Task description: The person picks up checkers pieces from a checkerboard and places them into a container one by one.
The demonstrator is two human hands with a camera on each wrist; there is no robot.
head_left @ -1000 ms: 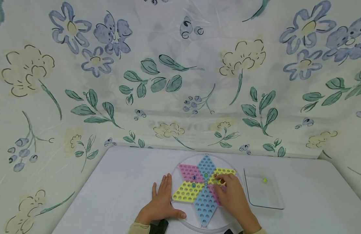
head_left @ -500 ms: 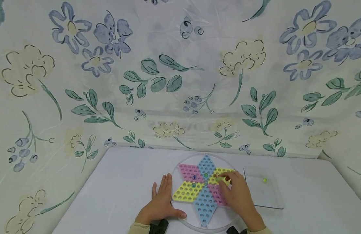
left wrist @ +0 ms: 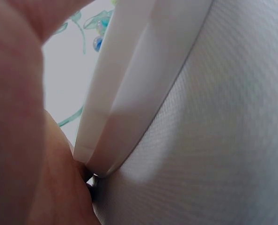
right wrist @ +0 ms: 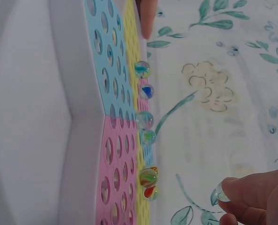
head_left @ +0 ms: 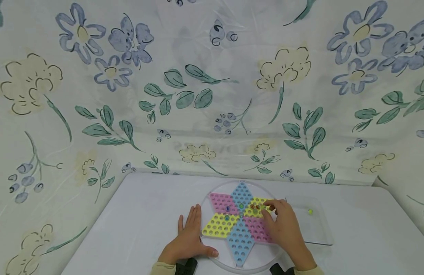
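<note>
In the foreground, beige sleeves [head_left: 163, 268] meet the wrists. The left hand [head_left: 189, 238] lies at the left edge of a round white board [head_left: 240, 242], its fingers straight and gripping nothing, thumb spread toward the near rim. The board, set on a white table [head_left: 146, 214], bears a six-pointed star of blue, pink and yellow holed sections. Over its right side, the right hand [head_left: 282, 225] has thumb and fingers almost closed, pinching a clear marble [right wrist: 222, 193] apart from the board. To the right, partly hidden by this hand, a transparent tray [head_left: 318, 229] contains a yellow-green marble [head_left: 310, 211]. Seated marbles [right wrist: 149, 178] occupy holes around the star's centre and the far-right yellow section. Farthest: flower-printed cloth [head_left: 205, 114].
</note>
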